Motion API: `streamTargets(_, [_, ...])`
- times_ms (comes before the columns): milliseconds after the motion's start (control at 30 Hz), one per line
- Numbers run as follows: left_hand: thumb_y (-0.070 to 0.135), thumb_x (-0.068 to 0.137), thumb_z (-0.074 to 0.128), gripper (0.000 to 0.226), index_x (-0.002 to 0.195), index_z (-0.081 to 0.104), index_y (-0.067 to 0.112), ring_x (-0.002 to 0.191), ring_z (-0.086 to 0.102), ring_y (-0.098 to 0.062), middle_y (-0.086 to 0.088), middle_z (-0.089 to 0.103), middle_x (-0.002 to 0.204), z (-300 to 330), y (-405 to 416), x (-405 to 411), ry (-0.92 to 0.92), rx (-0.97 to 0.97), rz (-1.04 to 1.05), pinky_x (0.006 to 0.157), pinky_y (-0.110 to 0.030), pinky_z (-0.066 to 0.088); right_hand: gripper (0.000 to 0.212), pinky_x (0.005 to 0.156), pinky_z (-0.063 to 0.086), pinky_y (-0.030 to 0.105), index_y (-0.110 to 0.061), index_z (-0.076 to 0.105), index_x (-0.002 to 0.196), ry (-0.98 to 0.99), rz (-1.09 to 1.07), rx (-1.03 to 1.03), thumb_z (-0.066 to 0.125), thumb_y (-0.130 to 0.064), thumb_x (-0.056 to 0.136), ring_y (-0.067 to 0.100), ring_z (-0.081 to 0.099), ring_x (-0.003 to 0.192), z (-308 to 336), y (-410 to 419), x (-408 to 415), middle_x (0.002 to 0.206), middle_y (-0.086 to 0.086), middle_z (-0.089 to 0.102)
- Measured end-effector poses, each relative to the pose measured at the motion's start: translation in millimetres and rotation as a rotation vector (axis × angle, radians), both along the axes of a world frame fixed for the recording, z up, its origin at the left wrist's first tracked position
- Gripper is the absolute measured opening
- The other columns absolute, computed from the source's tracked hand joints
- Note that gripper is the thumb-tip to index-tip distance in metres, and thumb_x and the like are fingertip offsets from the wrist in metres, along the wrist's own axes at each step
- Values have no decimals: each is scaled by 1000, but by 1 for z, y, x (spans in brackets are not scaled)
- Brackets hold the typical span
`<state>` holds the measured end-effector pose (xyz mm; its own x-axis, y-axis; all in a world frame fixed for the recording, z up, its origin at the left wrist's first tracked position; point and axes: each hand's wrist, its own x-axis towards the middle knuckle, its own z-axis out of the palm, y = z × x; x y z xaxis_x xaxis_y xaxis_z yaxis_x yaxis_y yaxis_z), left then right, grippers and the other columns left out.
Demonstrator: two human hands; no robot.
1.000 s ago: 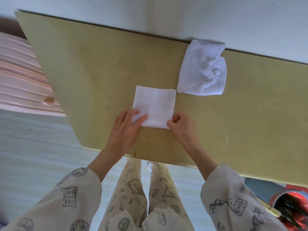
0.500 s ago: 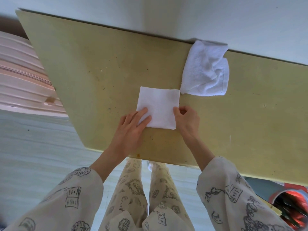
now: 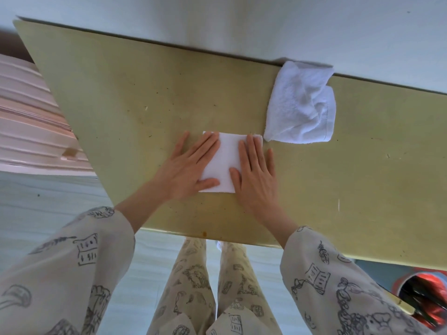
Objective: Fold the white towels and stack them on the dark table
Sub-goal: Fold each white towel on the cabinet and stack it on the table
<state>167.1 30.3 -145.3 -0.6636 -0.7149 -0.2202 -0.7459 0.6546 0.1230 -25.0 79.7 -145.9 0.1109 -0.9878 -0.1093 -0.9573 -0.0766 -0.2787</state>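
Hands flat on folded towel

No words, numbers or brand marks can be read anywhere; the sleeves carry only line drawings, no legible lettering.

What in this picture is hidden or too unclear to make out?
- Folded towel, head view: its side edges lie under the flat left hand and right hand.
- Rumpled towel: its layers are bunched together.
- Red object: cut off by the frame corner, blurred.
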Motion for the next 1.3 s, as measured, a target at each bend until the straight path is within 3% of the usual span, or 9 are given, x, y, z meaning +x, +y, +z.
streamTargets(167, [73, 82, 12, 94, 143, 13, 2, 140, 12, -22, -15, 21, 152, 1, -4, 0, -44, 18, -35, 111, -54, 5, 61, 115, 8, 43, -4, 22, 144, 34, 1, 76, 27, -38, 94, 22, 7, 142, -1, -1, 1, 153, 14, 20])
streamTargets(333, [67, 79, 27, 88, 139, 27, 2, 137, 22, -23, -15, 32, 148, 12, 0, -5, -40, -23, -10, 108, -54, 14, 62, 117, 3, 45, -5, 15, 146, -5, -14, 158, 14, -37, 93, 17, -6, 143, 14, -5, 4, 156, 10, 9])
streamTargets(433, [51, 84, 31, 64, 129, 44, 7, 125, 46, -20, -9, 49, 137, 19, 6, -8, -10, -85, 67, 97, -50, 30, 51, 110, 26, 44, -3, 43, 135, -190, -127, 83, 25, -22, 91, 25, 23, 140, 30, -6, 5, 149, 16, 31])
streamTargets(500, [35, 86, 33, 42, 115, 51, 10, 100, 62, -23, -6, 62, 113, 24, 8, -14, 65, -144, 150, 87, -41, 28, 35, 98, 43, 41, -1, 55, 120, -288, -317, -18, 42, -8, 89, 33, 49, 119, 39, -2, 2, 130, 18, 51])
streamTargets(600, [23, 85, 47, 18, 96, 56, 12, 76, 60, -24, -3, 60, 87, 32, -1, -30, 149, -149, 303, 76, -34, 22, 29, 87, 40, 29, -3, 55, 117, -417, -540, 109, 50, -3, 88, 27, 49, 104, 46, -3, -1, 114, 12, 52])
streamTargets(700, [32, 87, 55, 32, 111, 51, 11, 99, 49, -27, -6, 51, 107, 40, -20, -50, 117, 155, 495, 84, -36, 23, 28, 87, 37, 26, -6, 57, 117, -398, -547, 170, 51, -7, 89, 25, 49, 103, 44, -9, -4, 112, 11, 52])
streamTargets(800, [39, 84, 58, 52, 126, 39, 15, 114, 35, -27, -7, 37, 123, 42, -40, -71, 79, 310, 460, 93, -36, 27, 28, 88, 43, 34, -6, 59, 115, -384, -529, 182, 51, -3, 88, 28, 50, 99, 41, -13, -2, 108, 12, 54])
streamTargets(1067, [16, 77, 63, 45, 119, 47, 14, 116, 35, -27, -8, 35, 124, 45, -66, -98, -155, 270, 109, 93, -35, 32, 24, 79, 46, 38, -6, 66, 103, -379, -560, 106, 56, 2, 83, 31, 54, 87, 38, -11, 2, 92, 14, 59])
streamTargets(1300, [5, 80, 52, 35, 111, 42, 17, 109, 44, -21, 0, 54, 113, 39, -59, -93, -49, 364, 74, 87, -33, 28, 28, 87, 42, 36, -14, 63, 111, -378, -599, 166, 59, -9, 84, 26, 52, 100, 40, -9, 6, 104, 7, 59])
